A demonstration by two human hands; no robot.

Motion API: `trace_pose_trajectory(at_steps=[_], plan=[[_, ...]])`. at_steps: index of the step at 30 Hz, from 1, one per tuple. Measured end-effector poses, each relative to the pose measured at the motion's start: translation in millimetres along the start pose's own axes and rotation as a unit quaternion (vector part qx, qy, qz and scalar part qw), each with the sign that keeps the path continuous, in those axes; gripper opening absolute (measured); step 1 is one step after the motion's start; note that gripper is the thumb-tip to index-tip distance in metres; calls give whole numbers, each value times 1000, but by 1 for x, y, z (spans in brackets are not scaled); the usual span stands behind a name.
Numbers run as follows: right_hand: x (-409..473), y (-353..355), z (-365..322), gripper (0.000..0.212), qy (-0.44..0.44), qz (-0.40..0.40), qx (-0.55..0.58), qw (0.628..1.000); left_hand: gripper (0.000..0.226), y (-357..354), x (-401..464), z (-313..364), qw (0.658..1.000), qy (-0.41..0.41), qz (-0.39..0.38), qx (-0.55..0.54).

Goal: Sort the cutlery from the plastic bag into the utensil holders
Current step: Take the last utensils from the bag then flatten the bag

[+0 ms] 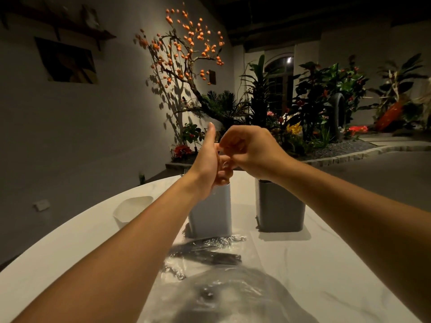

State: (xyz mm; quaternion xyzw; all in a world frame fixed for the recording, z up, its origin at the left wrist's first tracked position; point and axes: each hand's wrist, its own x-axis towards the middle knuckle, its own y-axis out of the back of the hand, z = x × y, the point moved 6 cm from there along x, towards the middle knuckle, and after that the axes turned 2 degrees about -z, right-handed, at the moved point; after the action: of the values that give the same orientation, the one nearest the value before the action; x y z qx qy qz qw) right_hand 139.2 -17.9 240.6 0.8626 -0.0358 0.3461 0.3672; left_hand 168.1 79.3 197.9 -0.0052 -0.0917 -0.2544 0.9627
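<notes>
Meeting above the pale holder [211,212], left hand [207,159] and right hand [248,150] curl, contents unclear.

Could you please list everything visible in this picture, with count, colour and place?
table: one, white marbled, foreground.
white utensil holder: one, centre of table, below the left hand.
grey utensil holder: one, right of the white one.
white container: one, left side of table.
plastic bag: one, clear, near edge of table, dark cutlery inside.
persimmon branch: one, orange fruit, against back wall.
plants: several, green with red flowers, back right.
picture: one, dark, left wall.
left hand: above the white holder, thumb up.
right hand: fingers curled, meeting the left hand; contents unclear.
</notes>
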Motion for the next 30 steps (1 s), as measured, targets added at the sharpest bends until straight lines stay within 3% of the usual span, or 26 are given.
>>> trace_pose_trajectory(at_steps=[5,9,23,30], plan=[[4,-26,-22,18,8,5,19,1000,84,36,-22,6,998,-26,24,50],[12,-58,-38,17,19,-12,22,1000,87,78,-40,12,974,-55,139,170],[52,-174,-68,14,70,6,-17,997,88,215,-88,-15,945,-35,283,159],[69,-242,-54,5,71,-32,-80,994,81,262,-91,-59,921,21,315,227]])
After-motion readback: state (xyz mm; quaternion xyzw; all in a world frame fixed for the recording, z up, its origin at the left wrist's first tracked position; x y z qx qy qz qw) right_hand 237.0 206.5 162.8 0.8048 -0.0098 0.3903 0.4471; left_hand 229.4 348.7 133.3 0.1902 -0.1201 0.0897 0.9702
